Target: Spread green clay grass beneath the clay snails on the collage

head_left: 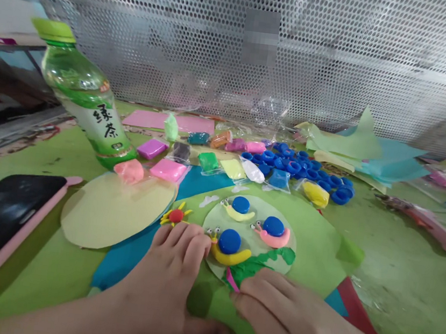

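Note:
My left hand (170,285) lies flat with fingers stretched out on the green paper sheet (319,244), its fingertips beside a yellow clay snail (230,248) with a blue cap shell. My right hand (289,319) is closed in a pinch on a thin pink stick (232,282), whose tip touches the green clay (253,265) pressed onto the pale round card (216,220). Two more snails, a yellow one (238,208) and a pink one (273,231), sit on that card. A small red and yellow clay sun (176,216) lies by my left fingertips.
A tilted green tea bottle (84,90) stands at the left, a phone in a pink case (0,226) nearer me. A beige paper disc (114,210), bagged clay pieces (168,170), several blue caps (300,168) and coloured paper sheets (371,152) lie before a perforated metal wall (262,47).

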The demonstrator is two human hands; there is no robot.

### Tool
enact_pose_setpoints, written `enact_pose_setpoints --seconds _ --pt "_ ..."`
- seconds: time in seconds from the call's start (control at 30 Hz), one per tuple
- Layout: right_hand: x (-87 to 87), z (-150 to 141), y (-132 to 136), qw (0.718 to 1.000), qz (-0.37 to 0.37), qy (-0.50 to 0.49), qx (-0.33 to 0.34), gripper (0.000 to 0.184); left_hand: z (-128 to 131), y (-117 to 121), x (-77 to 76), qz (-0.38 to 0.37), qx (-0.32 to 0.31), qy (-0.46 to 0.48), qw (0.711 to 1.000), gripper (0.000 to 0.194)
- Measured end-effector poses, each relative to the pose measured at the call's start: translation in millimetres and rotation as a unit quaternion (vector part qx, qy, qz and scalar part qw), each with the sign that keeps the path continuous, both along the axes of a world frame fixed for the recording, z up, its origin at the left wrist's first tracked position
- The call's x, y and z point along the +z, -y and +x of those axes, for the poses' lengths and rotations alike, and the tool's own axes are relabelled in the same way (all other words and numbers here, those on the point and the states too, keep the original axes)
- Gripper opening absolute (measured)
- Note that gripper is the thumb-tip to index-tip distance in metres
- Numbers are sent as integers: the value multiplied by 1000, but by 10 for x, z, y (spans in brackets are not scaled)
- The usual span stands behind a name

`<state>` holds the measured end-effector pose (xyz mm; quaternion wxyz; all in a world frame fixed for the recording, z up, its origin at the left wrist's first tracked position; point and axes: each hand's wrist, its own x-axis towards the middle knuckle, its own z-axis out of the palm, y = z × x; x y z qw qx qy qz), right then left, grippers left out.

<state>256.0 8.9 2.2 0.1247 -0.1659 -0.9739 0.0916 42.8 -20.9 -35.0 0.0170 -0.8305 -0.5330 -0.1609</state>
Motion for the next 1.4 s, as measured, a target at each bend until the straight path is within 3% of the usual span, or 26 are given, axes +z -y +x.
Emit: enact_pose_setpoints --seconds 0.23,0.5,0.73,0.9,1.03,1.2,1.4 --pt "-32 54 28 1000 13 10 -1 26 -9 -22 8 -20 -2 11 1000 87" --pt "-66 118 -24 1000 12 -6 -17 42 4 -11 27 -57 24 5 998 91" --pt "-18 221 -49 999 -11 31 -26 35 -25 -2 4 -54 23 -3 998 85" --pt "111 323 -99 991 -116 52 -49 29 -52 -2 -19 -37 19 1 999 82" --pt "172 367 -172 962 -231 -33 -145 16 -21 -18 34 -29 12 -11 999 82" --pt "27 320 -92 924 -223 -191 -245 16 11 -64 95 -53 23 4 998 81" --pt "-231 158 195 830 -274 -298 -384 18 -37 -61 -1 -13 4 21 1000 70"
